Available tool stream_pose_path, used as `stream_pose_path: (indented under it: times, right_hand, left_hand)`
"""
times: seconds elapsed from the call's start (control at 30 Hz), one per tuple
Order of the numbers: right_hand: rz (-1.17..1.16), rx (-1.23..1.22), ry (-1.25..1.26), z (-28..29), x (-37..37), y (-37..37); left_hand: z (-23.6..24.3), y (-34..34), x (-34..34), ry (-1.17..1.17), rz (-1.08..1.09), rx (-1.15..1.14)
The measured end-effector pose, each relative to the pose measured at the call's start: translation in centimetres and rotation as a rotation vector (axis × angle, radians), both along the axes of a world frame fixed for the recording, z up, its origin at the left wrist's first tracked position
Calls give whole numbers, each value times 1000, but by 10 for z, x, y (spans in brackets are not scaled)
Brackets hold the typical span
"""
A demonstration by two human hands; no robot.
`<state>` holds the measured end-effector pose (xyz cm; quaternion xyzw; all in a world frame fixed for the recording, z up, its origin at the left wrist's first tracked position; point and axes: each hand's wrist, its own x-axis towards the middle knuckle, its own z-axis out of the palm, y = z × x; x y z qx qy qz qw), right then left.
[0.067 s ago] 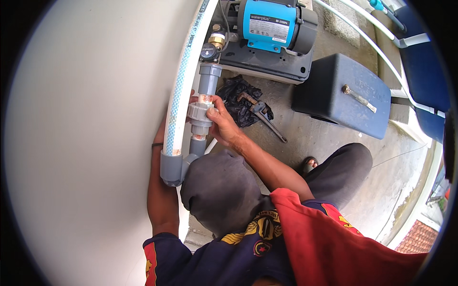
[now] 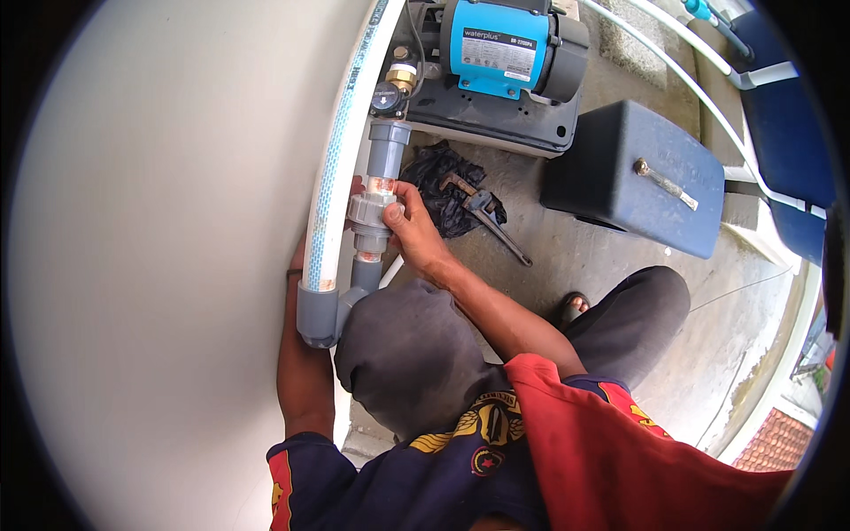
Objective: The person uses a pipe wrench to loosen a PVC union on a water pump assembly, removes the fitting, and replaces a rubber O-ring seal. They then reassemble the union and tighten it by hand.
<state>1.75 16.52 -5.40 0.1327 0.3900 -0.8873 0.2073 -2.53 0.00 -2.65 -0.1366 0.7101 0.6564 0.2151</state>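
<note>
At the far left stands a smooth, pale off-white wall (image 2: pixel 159 265), and close beside it my left forearm (image 2: pixel 305 380) runs up to a dark band (image 2: pixel 294 272) at the wrist. My left hand (image 2: pixel 357 187) is mostly hidden behind an upright white plastic pipe with blue patterning (image 2: pixel 338 168), so I cannot tell what it grips; only a bit of finger shows beside the joint. That pipe sits in a thick grey plastic elbow (image 2: pixel 317 314). Just right of it is the ribbed grey plastic union fitting (image 2: pixel 370 211), in line between a grey plastic socket (image 2: pixel 386 150) above and the grey pipework below. My right hand (image 2: pixel 416 234) is clamped on the union fitting, thumb pressed to its near side and fingers curled behind. Above the socket are a round black gauge-like part (image 2: pixel 387 98) and a brass fitting (image 2: pixel 403 76). Farther right, a bright blue motor (image 2: pixel 496 40) sits on a black base (image 2: pixel 505 115); below it, a rusty-jawed metal pipe wrench (image 2: pixel 503 230) lies partly on a crumpled black plastic bag (image 2: pixel 436 166) on the grey concrete floor (image 2: pixel 536 288). My sandalled foot (image 2: pixel 577 303) is near the wrench, then comes a dark blue-grey plastic box (image 2: pixel 611 168), and finally a deep blue tank (image 2: pixel 784 124) at the far right.
</note>
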Motion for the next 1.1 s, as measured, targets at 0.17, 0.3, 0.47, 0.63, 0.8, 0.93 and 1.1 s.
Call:
stream_pose_path:
  times: [0.17,0.3,0.47,0.63,0.8,0.93,1.1]
  right_hand:
    - [-115,-94,150,-8,-1,-19]
    - [-10,-803,43,-32,-10,-27]
    - [-66,-680,81,-31,-4,-23]
    - [-87,-431,-51,-17,1,-15]
    - [-127,-582,-56,-16,-2,-6]
    - [-110,-560,-77,-24,-12,-3]
    - [82,-642,-66,-39,-35,6]
  left_hand:
    - [-1,1,21,109,-92,15]
    - [19,1,21,257,-289,-225]
    - [21,8,32,10,-5,110]
    - [23,5,66,-371,2,269]
    - [39,18,68,-335,31,116]
    - [46,24,62,-312,-169,27]
    - [35,21,59,-443,-165,124]
